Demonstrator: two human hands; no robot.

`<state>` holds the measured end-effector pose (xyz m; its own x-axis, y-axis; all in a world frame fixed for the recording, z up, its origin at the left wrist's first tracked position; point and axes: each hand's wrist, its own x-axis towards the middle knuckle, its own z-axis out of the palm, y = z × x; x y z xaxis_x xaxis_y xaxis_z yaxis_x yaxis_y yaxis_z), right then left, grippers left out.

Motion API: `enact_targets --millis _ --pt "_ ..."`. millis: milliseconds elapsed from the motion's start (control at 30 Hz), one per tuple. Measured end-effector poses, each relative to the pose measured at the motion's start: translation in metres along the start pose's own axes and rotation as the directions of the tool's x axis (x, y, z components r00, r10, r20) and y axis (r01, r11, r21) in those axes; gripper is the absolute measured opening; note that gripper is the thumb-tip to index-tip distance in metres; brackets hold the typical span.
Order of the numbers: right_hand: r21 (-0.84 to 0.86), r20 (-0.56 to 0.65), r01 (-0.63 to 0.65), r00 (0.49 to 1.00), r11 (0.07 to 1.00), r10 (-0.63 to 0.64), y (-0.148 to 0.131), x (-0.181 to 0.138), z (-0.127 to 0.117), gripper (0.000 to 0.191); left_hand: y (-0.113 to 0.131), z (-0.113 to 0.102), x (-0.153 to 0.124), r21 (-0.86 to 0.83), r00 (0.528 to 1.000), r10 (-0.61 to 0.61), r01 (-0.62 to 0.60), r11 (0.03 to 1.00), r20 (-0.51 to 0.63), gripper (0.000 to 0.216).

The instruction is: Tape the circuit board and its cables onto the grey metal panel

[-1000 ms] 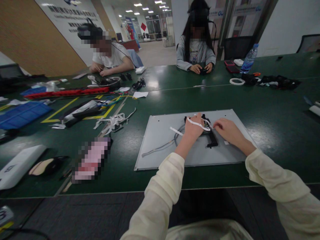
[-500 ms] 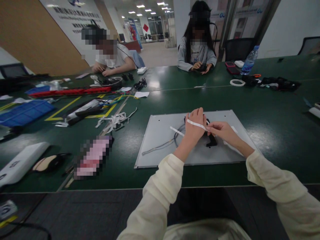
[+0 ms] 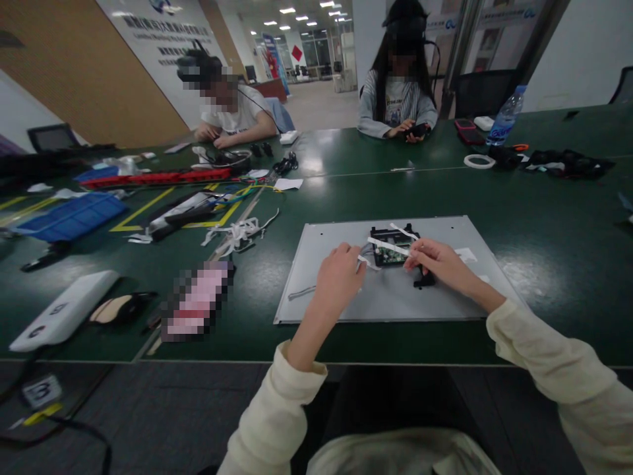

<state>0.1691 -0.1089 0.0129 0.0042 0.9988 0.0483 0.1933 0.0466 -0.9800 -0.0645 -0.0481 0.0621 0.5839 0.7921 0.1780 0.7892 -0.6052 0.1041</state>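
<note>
White strip (image 3: pixel 390 246) over the black board (image 3: pixel 393 236) between the hands, pinched by right hand (image 3: pixel 435 260), left hand (image 3: pixel 340 277) apart, curled beside its other end, grip unclear: best kept taut, pulled slowly, low along the grey panel (image 3: pixel 346 303).

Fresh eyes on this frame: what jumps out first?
The grey metal panel flat on the green table, dead centre, with a black module on it. Over it the right hand pinches a white strip; the left hand is curled just left of it. Far left, a long red bar stands out.
</note>
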Motion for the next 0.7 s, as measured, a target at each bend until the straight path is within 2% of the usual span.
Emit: enact_targets --millis 100,167,267,333,367,467,567,700 --pt "0.015 -0.021 -0.009 1.0 1.0 0.009 0.003 0.001 0.001 0.032 -0.012 0.0 -0.011 -0.023 0.999 0.027 -0.026 0.999 0.042 0.019" --pt "0.025 -0.034 -0.023 0.999 0.999 0.024 0.004 0.003 0.0 0.033 -0.017 -0.002 -0.01 -0.04 0.999 0.009 -0.008 0.999 0.031 0.021" --pt "0.008 -0.031 -0.033 0.999 0.999 0.034 0.005 0.003 0.0 0.032 -0.029 -0.005 0.001 -0.066 0.996 -0.086 0.085 0.994 -0.009 0.03" --pt "-0.015 -0.021 -0.023 1.0 1.0 0.023 0.006 0.003 0.0 0.032 -0.04 -0.001 0.014 -0.101 0.987 -0.16 0.16 0.982 0.009 0.037" --pt "-0.027 -0.018 -0.019 1.0 0.999 0.018 0.006 0.002 0.0 0.032 -0.046 0.003 0.02 -0.135 0.982 -0.181 0.186 0.973 0.047 0.037" --pt "-0.05 -0.031 -0.014 0.999 0.999 0.012 0.007 0.001 0.0 0.033 -0.063 0.019 0.036 -0.333 0.975 -0.128 0.184 0.925 0.182 0.031" --pt "-0.07 -0.044 -0.01 0.999 0.998 0.007 0.005 0.0 0.001 0.033 -0.07 0.032 0.043 -0.498 0.974 -0.144 0.215 0.84 0.177 0.028" --pt "-0.08 -0.052 0.003 0.999 0.997 -0.007 0.003 0.0 0.002 0.031 -0.066 0.04 0.046 -0.605 0.979 -0.177 0.2 0.771 0.098 0.018"
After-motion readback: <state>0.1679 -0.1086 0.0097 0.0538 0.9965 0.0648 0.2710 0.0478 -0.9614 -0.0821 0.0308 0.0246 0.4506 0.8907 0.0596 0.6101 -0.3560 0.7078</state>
